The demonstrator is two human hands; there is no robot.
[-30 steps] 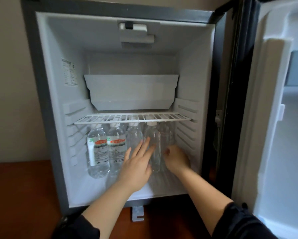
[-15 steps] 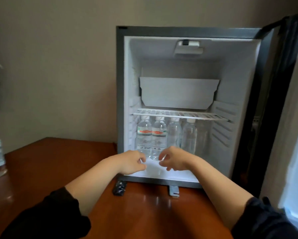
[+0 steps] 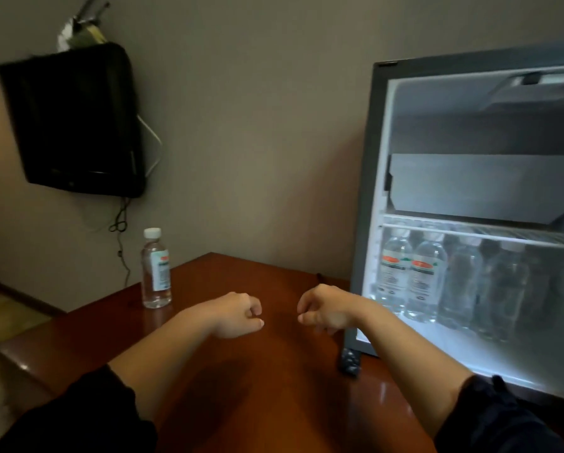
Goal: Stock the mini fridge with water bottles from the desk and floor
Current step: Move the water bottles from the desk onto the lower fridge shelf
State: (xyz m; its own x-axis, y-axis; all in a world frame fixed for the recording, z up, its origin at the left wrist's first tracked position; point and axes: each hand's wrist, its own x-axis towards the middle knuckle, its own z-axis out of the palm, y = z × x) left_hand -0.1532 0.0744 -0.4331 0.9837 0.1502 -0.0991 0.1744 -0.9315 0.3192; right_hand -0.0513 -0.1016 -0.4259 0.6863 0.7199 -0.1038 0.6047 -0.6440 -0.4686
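Now both hands are back out of the mini fridge [image 3: 368, 191], where a row of bottles [image 3: 424, 276] stands under the wire shelf [image 3: 470, 233]. The left hand [image 3: 238, 317] and right hand [image 3: 323, 310] hover over the reddish wooden desk [image 3: 274, 387], fingers loosely curled and holding nothing. One water bottle [image 3: 156, 269] stands upright at the far left, probably next. A dark television [image 3: 74, 119] hangs on the grey wall.

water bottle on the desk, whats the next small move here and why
Probably reach the left hand toward the water bottle and grip it. It stands upright on the desk, outside the open mini fridge, nearer that hand than the right hand. Both hands hold nothing.
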